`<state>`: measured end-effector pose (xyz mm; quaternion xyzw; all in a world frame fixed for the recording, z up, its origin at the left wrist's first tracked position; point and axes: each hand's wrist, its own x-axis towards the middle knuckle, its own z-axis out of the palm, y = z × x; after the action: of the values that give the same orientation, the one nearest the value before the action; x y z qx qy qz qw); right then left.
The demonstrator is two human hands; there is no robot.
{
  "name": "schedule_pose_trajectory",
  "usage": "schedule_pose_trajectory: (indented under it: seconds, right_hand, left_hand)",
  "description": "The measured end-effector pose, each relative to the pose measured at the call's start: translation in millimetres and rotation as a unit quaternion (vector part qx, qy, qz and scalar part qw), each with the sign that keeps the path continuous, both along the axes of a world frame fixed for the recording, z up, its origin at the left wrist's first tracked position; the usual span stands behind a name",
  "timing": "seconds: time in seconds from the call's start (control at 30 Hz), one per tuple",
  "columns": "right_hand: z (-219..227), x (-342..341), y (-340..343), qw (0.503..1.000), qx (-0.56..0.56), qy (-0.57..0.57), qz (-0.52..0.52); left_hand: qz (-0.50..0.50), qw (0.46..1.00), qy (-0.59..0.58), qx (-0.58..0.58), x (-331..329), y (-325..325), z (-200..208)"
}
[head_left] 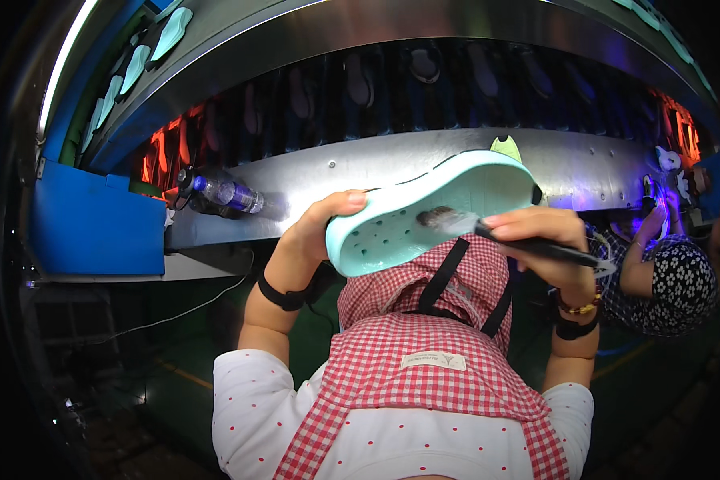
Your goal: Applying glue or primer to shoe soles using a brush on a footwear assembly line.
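A mint-green shoe sole (464, 188) is raised in front of my chest, tilted so its hollow inner face shows, with small holes toward the left end. My left hand (316, 228) grips that left end, thumb on the upper rim; its other fingers are mostly hidden behind the sole. Wrapped round the black handle of a brush (448, 219), my right hand (548, 232) is closed. The brush's pale, dark-tipped bristles lie against the sole's inner face near the holes.
Beyond the sole runs a metal ledge (312, 172), with a clear bottle (230, 194) at its left. Dark shoe parts line the recess behind, orange glow at both ends. A blue panel (96, 220) stands left. At right, another person (672, 280) handles a shoe part.
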<state>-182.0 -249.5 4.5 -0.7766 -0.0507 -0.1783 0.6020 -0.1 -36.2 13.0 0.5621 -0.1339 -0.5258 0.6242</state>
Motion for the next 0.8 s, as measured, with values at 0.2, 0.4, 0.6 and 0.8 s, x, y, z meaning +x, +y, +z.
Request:
schedule_pose_trajectory:
  seconds: [0.2, 0.4, 0.6, 0.8]
  right_hand:
    - [-0.1, -11.1, 14.6, 0.992, -0.114, -0.009, 0.057]
    - [2.6, 0.3, 33.0, 0.994, -0.057, -0.016, -0.095]
    - [-29.9, 27.5, 30.5, 0.987, 0.090, 0.068, -0.115]
    - [-25.0, 17.7, 51.1, 0.962, -0.259, -0.085, -0.030]
  left_hand:
    - [0.037, 0.971, 0.167, -0.166, 27.6, 17.0, -35.4]
    - [0.004, 0.904, 0.286, -0.318, -18.2, -33.1, -65.4]
    - [0.141, 0.912, 0.300, -0.240, -34.7, -50.0, -77.8]
    - [0.181, 0.924, 0.167, -0.292, -9.3, -46.2, -91.5]
